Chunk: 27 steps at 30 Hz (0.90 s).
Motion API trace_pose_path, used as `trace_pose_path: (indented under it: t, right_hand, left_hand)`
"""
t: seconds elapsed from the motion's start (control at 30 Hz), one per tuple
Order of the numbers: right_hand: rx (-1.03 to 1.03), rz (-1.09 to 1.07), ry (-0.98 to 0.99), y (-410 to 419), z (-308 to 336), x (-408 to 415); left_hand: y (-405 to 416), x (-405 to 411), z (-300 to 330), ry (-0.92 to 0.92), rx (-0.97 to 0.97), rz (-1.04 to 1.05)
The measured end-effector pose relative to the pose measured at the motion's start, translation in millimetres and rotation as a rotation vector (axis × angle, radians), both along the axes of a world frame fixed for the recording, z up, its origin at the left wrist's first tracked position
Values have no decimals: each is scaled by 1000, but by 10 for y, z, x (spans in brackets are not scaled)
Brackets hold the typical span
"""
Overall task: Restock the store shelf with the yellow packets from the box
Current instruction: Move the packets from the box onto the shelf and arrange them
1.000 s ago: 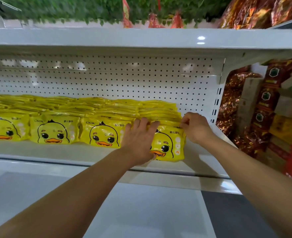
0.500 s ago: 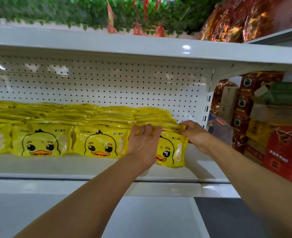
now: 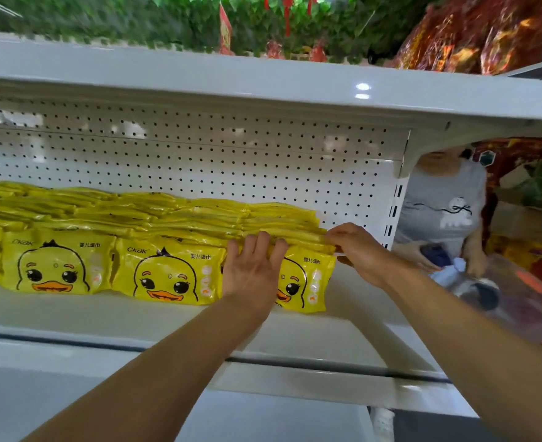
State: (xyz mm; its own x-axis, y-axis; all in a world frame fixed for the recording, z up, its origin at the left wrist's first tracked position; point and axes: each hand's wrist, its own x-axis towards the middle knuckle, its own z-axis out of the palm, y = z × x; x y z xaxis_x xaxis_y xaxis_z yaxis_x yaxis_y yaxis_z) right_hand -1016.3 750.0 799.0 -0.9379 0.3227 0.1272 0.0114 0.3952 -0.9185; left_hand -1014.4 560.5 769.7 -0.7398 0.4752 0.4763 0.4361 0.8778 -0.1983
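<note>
Rows of yellow duck-face packets stand on the white shelf, several deep, filling it from the left edge to near the right end. My left hand lies flat with straight fingers against the front of the rightmost packet, covering its left half. My right hand pinches the top right corner of that rightmost stack. The box is not in view.
A white pegboard backs the shelf and a second shelf runs overhead with red foil goods and green leaves above. Right of the shelf end, a person in a grey shirt stands among red packages. A lower shelf juts out below.
The view has shifted left and closer. My left hand slid up the rightmost packet's front. My right hand stays at the stack's top right corner. A person has come into view at the right.
</note>
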Motion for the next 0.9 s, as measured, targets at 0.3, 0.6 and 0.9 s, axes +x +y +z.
trace_pose_path:
  t: [0.3,0.6,0.9]
  right_hand:
    - [-76,112,-150,90,25,-371]
    - [140,138,-34,121,-21,-448]
    - [104,104,-29,148,-1,-636]
  left_hand:
    - [86,8,112,-136,112,-14]
    - [103,5,74,-94,89,42]
    - [191,-141,45,-34,107,45]
